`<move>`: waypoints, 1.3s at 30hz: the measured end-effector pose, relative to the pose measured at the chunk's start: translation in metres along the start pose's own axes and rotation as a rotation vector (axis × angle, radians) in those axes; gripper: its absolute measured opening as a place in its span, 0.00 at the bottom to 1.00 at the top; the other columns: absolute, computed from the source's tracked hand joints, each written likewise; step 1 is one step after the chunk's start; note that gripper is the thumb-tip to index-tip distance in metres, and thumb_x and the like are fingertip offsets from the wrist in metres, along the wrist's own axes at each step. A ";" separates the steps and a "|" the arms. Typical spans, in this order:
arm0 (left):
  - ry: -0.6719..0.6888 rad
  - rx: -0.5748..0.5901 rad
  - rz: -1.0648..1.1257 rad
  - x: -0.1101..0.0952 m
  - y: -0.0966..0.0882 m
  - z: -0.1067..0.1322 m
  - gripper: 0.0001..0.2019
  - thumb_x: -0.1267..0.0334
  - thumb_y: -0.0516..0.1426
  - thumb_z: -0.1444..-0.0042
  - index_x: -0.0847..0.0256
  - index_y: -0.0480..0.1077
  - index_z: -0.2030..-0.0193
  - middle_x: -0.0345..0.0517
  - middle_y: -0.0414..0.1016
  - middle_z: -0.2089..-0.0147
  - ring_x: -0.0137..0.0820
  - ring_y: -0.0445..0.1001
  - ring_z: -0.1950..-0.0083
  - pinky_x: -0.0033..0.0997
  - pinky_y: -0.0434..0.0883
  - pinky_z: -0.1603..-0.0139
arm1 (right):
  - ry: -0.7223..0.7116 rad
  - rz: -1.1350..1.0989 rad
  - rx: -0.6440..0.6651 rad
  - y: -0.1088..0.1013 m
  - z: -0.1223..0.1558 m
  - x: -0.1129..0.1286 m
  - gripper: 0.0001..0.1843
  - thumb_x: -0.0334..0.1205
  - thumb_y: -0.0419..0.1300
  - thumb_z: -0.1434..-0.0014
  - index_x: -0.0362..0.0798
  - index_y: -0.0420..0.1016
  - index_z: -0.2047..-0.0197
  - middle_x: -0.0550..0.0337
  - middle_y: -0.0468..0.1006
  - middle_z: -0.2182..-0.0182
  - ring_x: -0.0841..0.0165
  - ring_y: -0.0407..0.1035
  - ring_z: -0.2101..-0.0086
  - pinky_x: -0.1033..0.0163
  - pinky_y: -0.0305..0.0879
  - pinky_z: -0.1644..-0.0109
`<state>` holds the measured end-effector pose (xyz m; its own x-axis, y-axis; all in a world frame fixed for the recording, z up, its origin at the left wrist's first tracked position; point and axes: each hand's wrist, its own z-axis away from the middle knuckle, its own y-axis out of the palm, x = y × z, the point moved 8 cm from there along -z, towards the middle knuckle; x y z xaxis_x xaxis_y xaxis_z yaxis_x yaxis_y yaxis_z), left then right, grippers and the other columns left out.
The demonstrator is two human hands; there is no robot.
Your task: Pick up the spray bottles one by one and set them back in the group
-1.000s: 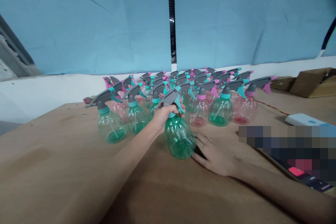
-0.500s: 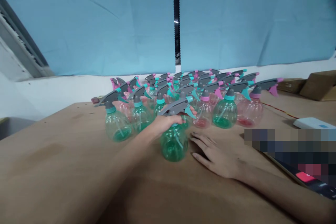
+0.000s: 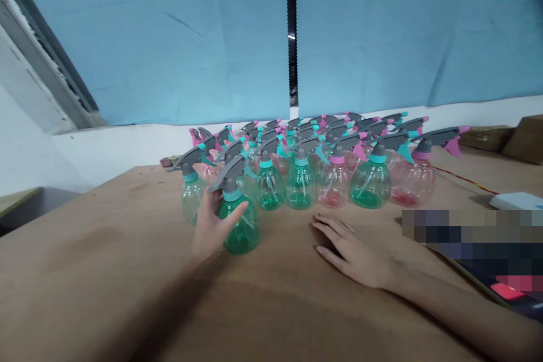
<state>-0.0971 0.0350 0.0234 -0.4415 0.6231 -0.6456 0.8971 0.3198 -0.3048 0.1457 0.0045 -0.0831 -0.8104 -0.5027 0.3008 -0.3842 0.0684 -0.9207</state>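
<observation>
Noted wooden table (image 3: 85, 277) across lower frame. Logged crowded rows of spray bottles (image 3: 369, 184) through centre and right of centre. Saw right hand (image 3: 354, 249) resting palm-down on wood with fingers loosely spread, lower right of centre. Found left hand (image 3: 213, 227) wrapped around green spray bottle (image 3: 244, 235), left of centre. Judged toppling of neighbouring bottles possible, from a sideways bump. Could read no brand, label or lettering.

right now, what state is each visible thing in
left hand: around the front green bottle, thumb across it
front green bottle: upright, sprayer fitted, liquid level unclear
right hand: palm down on the table, fingers spread
other visible bottles: upright, sprayers fitted, several with shallow liquid
rightmost cardboard box: partly out of frame, open or shut unclear
</observation>
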 end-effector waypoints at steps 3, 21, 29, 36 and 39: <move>0.053 -0.044 -0.055 0.014 -0.003 0.002 0.21 0.59 0.59 0.50 0.56 0.60 0.50 0.48 0.68 0.50 0.39 0.67 0.46 0.43 0.66 0.46 | -0.006 -0.005 -0.016 0.000 0.000 -0.001 0.28 0.49 0.46 0.38 0.42 0.59 0.40 0.48 0.58 0.40 0.60 0.51 0.41 0.51 0.49 0.38; 0.110 -0.051 -0.285 0.043 0.010 -0.030 0.21 0.59 0.49 0.42 0.64 0.55 0.43 0.58 0.61 0.44 0.42 0.62 0.42 0.48 0.59 0.42 | -0.016 -0.007 -0.020 -0.003 0.000 0.002 0.27 0.49 0.45 0.38 0.43 0.59 0.40 0.47 0.59 0.41 0.59 0.52 0.41 0.50 0.50 0.39; 0.110 -0.037 -0.286 0.049 0.017 -0.042 0.21 0.59 0.49 0.41 0.64 0.55 0.43 0.60 0.61 0.43 0.43 0.60 0.41 0.49 0.58 0.42 | -0.014 -0.005 -0.009 -0.002 0.000 0.001 0.27 0.49 0.46 0.38 0.42 0.59 0.40 0.47 0.58 0.40 0.59 0.51 0.41 0.50 0.50 0.39; 0.121 -0.033 -0.327 0.053 0.019 -0.049 0.21 0.58 0.48 0.41 0.66 0.55 0.43 0.58 0.60 0.42 0.46 0.57 0.39 0.50 0.55 0.40 | -0.020 -0.013 -0.013 -0.001 0.000 0.001 0.27 0.48 0.46 0.38 0.42 0.58 0.40 0.47 0.58 0.40 0.59 0.51 0.41 0.50 0.50 0.39; 0.094 -0.035 -0.263 0.052 0.020 -0.045 0.24 0.58 0.50 0.41 0.63 0.52 0.40 0.57 0.57 0.40 0.46 0.55 0.37 0.50 0.52 0.38 | -0.027 -0.005 -0.020 -0.002 0.000 0.001 0.27 0.48 0.46 0.38 0.42 0.59 0.40 0.46 0.58 0.40 0.59 0.51 0.41 0.50 0.50 0.39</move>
<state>-0.1032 0.1059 0.0153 -0.6604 0.5785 -0.4788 0.7509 0.5029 -0.4281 0.1452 0.0040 -0.0810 -0.7963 -0.5265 0.2978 -0.3969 0.0832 -0.9141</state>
